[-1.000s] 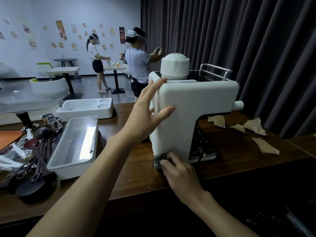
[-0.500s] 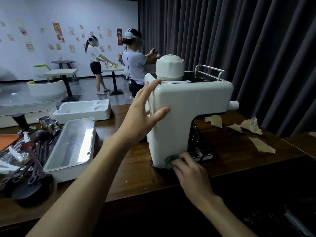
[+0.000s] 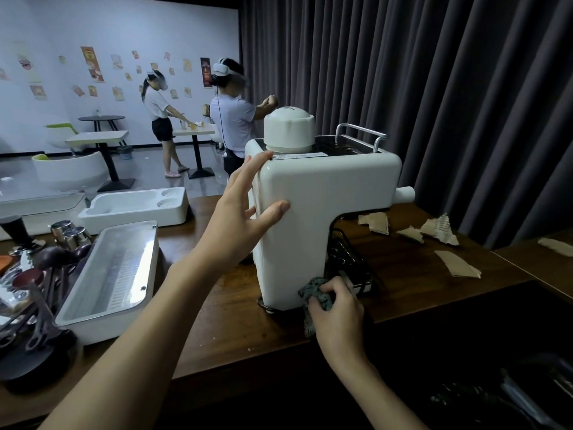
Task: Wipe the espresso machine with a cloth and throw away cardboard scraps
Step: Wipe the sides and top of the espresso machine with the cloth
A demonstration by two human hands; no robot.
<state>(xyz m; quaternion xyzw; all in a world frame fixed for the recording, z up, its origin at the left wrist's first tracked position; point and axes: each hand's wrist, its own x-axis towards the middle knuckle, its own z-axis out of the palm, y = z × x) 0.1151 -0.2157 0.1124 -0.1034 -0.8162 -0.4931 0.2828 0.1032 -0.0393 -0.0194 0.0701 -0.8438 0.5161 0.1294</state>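
Observation:
A white espresso machine (image 3: 322, 209) stands on the dark wooden counter (image 3: 235, 330). My left hand (image 3: 242, 218) rests spread against the machine's upper left corner, thumb on its near side. My right hand (image 3: 338, 308) is closed around a grey-green cloth (image 3: 313, 293), pressed to the machine's lower front corner beside the black drip tray (image 3: 347, 262). Several torn cardboard scraps lie on the counter right of the machine: one (image 3: 373, 221) near its back, one (image 3: 440, 229) farther right, one (image 3: 459, 265) nearer me.
A long white tray (image 3: 108, 283) and a white foam insert (image 3: 133, 206) sit left of the machine. Dark spoons and utensils (image 3: 34, 302) crowd the far left. Grey curtains hang behind. Two people with headsets stand in the room beyond.
My right hand has slid the cloth rightward along the machine's bottom edge, from its left corner to the front corner. My left hand has stayed on the machine.

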